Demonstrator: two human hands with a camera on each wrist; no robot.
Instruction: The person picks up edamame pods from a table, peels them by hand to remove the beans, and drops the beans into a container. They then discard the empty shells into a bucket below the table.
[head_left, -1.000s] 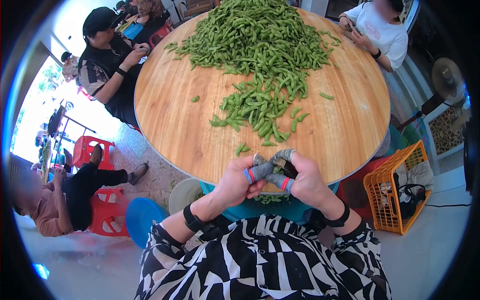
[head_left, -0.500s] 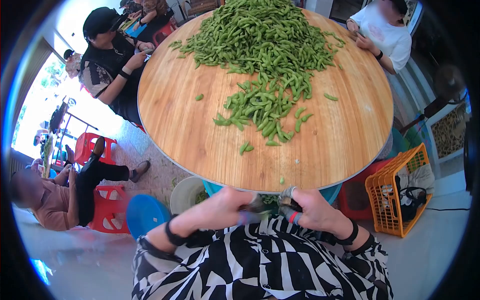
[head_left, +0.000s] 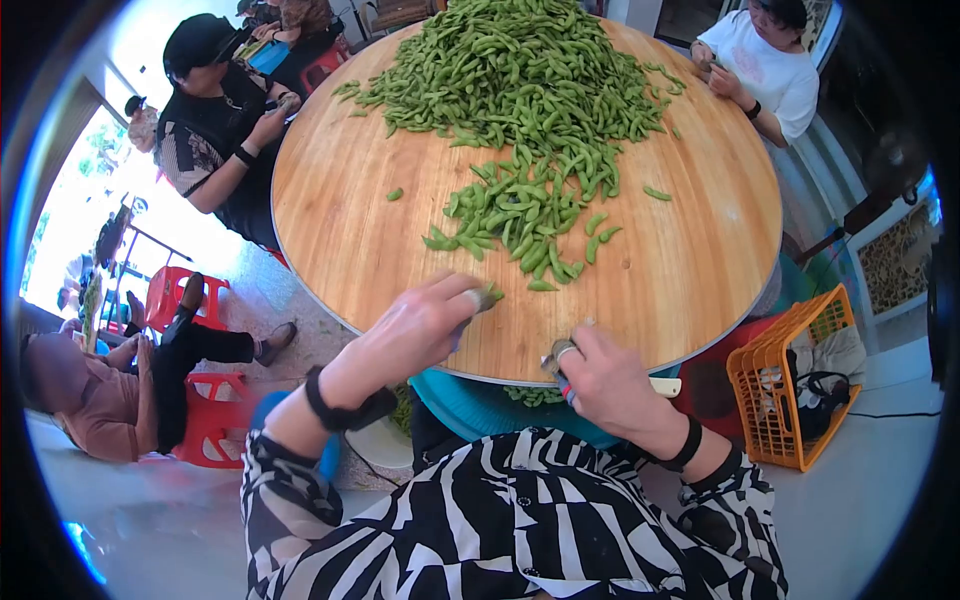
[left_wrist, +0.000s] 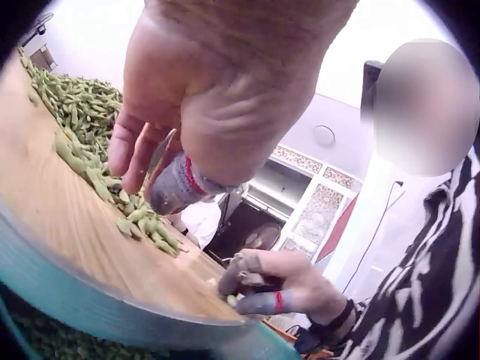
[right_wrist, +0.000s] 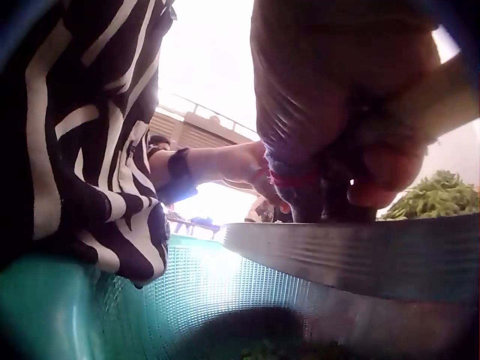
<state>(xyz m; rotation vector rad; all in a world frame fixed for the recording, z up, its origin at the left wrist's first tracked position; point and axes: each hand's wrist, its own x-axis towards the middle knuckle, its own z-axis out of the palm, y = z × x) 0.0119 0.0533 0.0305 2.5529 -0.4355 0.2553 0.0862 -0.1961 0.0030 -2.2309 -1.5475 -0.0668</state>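
Observation:
Over the near part of the round table, my left hand [head_left: 425, 318] reaches out with loosely bent fingers. Its fingertips are right at a small green soybean pod [head_left: 496, 294]. Grey finger covers with red bands wrap some fingertips, such as the left thumb cover [left_wrist: 176, 187]. At the table's front edge my right hand [head_left: 608, 388] grips a tool by its cream handle [head_left: 666, 387], which sticks out behind the palm; its working end is mostly hidden by the fingers. A small pale green piece [left_wrist: 232, 300] shows by the right fingertips in the left wrist view.
A large heap of soybean pods [head_left: 520, 80] covers the far half of the wooden table [head_left: 350, 230], trailing toward me. Below the edge sits a teal basket [head_left: 445, 400] with green bits inside. An orange crate [head_left: 745, 375] stands right. Other people sit around the table.
Both hands were together at the table edge, then apart over the basket. Now the left has moved forward to the stray pods, and the right has risen to the edge.

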